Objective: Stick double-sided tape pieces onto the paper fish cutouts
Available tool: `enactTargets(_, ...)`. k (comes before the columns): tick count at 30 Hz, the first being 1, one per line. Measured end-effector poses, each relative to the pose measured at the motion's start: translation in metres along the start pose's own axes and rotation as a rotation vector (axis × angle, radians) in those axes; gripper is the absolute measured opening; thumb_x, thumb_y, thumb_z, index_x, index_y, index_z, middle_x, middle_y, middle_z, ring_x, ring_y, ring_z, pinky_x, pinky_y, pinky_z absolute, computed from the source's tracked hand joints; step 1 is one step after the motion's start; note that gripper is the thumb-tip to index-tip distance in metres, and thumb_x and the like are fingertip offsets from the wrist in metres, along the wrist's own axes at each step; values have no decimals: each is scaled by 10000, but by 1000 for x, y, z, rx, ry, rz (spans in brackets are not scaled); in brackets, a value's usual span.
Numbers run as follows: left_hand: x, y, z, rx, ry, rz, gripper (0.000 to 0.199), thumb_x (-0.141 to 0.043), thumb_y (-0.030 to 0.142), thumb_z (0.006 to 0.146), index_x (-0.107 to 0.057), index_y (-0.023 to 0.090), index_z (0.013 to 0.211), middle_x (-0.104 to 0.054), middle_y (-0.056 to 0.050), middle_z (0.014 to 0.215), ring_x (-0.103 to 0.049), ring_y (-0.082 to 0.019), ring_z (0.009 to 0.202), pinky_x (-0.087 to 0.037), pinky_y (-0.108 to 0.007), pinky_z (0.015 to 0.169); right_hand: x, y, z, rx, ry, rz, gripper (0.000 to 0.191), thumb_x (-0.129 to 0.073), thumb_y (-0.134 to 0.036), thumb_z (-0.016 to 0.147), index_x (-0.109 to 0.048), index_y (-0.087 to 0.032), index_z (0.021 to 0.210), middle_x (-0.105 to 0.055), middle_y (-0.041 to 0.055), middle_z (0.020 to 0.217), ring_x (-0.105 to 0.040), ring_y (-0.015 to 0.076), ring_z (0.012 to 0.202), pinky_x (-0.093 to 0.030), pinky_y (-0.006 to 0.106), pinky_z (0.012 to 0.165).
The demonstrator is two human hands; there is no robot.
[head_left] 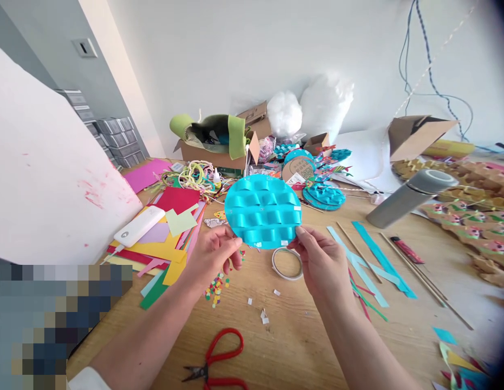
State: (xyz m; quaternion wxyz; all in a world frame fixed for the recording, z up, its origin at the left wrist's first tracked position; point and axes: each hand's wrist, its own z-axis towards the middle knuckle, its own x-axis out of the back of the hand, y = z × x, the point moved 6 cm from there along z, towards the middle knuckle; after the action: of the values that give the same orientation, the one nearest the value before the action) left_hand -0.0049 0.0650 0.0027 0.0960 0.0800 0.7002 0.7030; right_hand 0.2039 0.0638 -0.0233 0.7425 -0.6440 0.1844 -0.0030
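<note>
Between both hands is a round blue paper disc (263, 210) with rows of raised, woven-looking paper strips, held up above the wooden table. My left hand (221, 248) pinches its lower left edge between thumb and fingers. On the lower right edge, my right hand (319, 253) grips it in the same way. Small white bits, perhaps tape, show on the disc's rim. A roll of tape (273, 265) lies just below the disc, beside my right hand. Red-handled scissors (207, 368) rest near the table's front edge, and colored paper dots (214, 290) are scattered below my left hand.
Colored paper sheets and a white power bank (139, 225) lie at left. Paper strips (382, 260), thin sticks and a grey flask (410, 199) are at right. Behind stand a cardboard box (213, 158), stacked blue discs (324, 196) and bags of white stuffing (327, 105).
</note>
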Motion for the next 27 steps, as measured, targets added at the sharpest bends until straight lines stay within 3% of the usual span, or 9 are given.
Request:
enactTargets(12,1,-2,-2,1,110,4,194,-597,295,757,-546,168,619,-594,12,454,-498,-85,378,-378,-174,371,-3,-2,-4,21,4,-85,253,-649,-393,817,-667,-181,678,-632,22,647,-555,139,633,-460,283,650)
enactTargets(16,0,-5,-3,-4,102,-125,161,-591,294,743,-570,162,653,-621,-6,508,-550,-110,436,-381,-184,381,-3,-4,-6,47,26,-127,272,-635,-415,824,-672,-182,689,-635,25,647,-567,150,637,-465,297,660)
enactTargets(19,-11,-9,-3,10,18,-281,166,-588,293,723,-649,141,750,-698,-62,684,-640,-167,603,-463,-227,453,-2,-5,-8,79,57,-149,293,-634,-436,818,-676,-176,691,-638,31,646,-575,157,631,-469,301,650)
enactTargets(22,-28,-14,-4,65,-38,-332,228,-674,280,697,-709,123,859,-731,-100,855,-665,-194,773,-541,-288,641,-6,-2,-11,91,64,-138,289,-639,-445,813,-693,-172,739,-647,36,661,-579,161,638,-466,301,646)
enactTargets(27,-41,-22,-7,128,24,-387,230,-750,296,686,-751,149,862,-748,-84,859,-663,-175,783,-533,-287,711,-18,5,-19,37,-2,-77,273,-647,-427,822,-700,-171,744,-647,27,665,-565,148,647,-431,274,633)
